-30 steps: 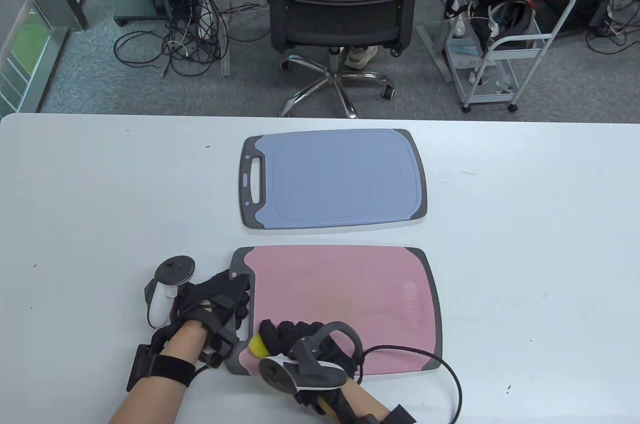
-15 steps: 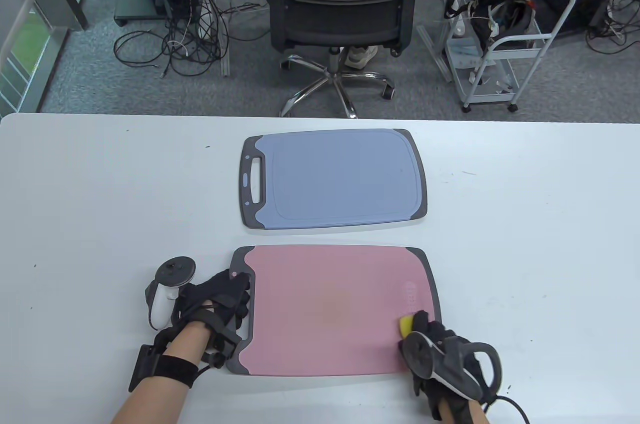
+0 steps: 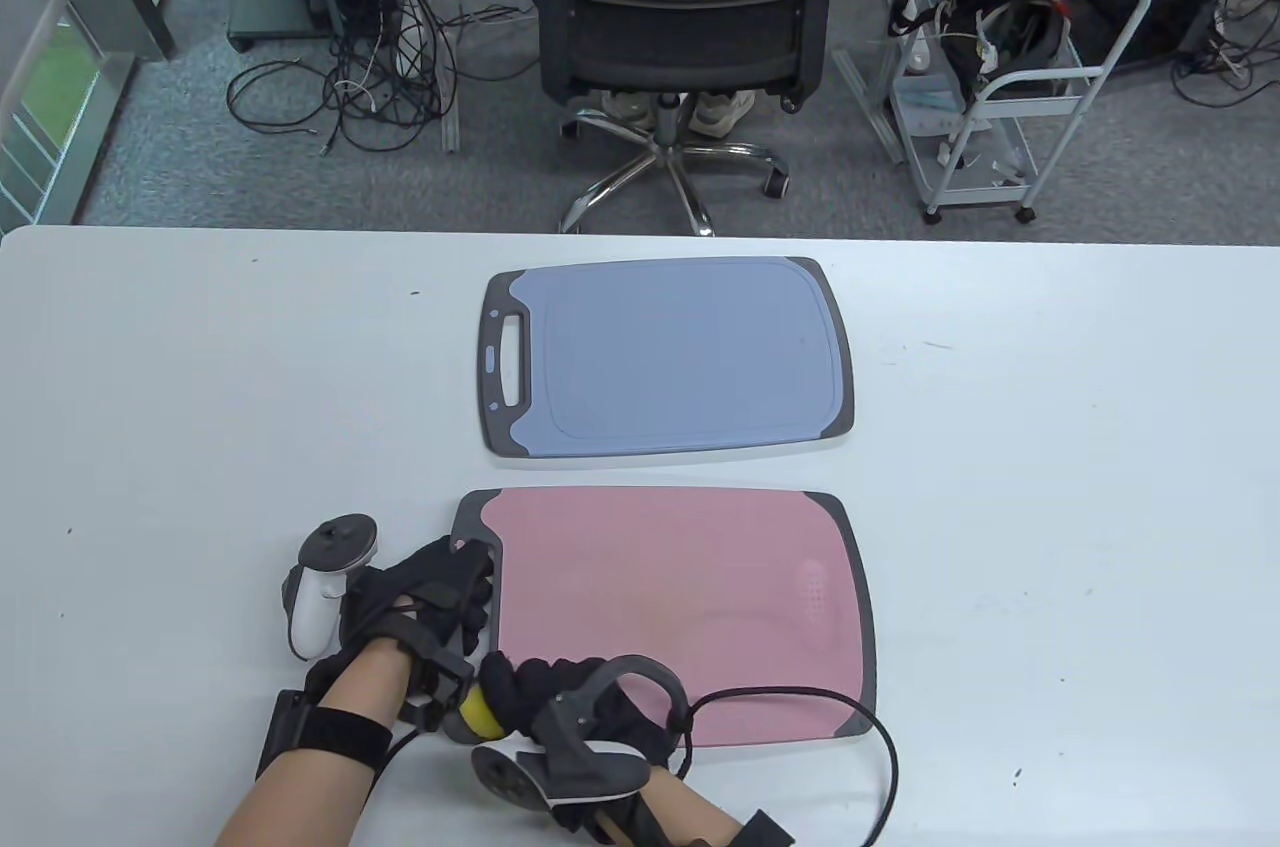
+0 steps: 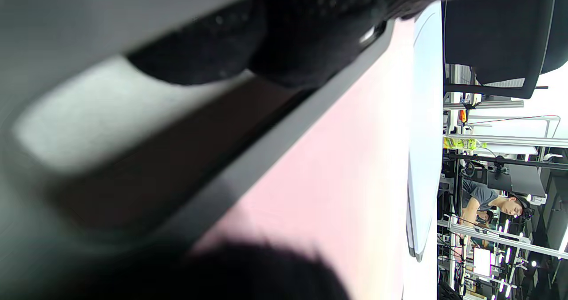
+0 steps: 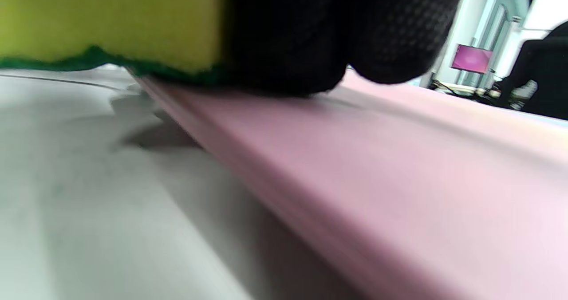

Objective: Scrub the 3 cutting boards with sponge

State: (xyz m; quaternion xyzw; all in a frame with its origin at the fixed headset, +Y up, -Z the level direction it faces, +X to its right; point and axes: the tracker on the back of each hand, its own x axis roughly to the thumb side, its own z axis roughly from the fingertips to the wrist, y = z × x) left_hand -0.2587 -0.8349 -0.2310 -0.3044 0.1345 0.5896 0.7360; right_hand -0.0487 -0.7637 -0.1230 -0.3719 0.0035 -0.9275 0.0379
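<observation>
A pink cutting board (image 3: pixel 690 607) with grey ends lies near the table's front edge. Beyond it lies a blue-grey cutting board (image 3: pixel 680 357). Only two boards are in view. My right hand (image 3: pixel 545 687) grips a yellow sponge (image 3: pixel 474 713) with a green scrub side (image 5: pixel 111 62) and presses it on the pink board's (image 5: pixel 399 167) front left corner. My left hand (image 3: pixel 440 602) rests over the pink board's grey handle end (image 4: pixel 230 158), fingers laid on it, holding the board down.
An office chair (image 3: pixel 680 17) stands beyond the table's far edge, with a person's shoes under it. A white cart (image 3: pixel 1010 87) stands at the back right. A black cable (image 3: pixel 880 757) loops from my right wrist over the table front.
My right hand swept the sponge from the pink board's front left to its front right corner and back to the front left. The pink board shifted slightly left. My left hand stayed on the handle.
</observation>
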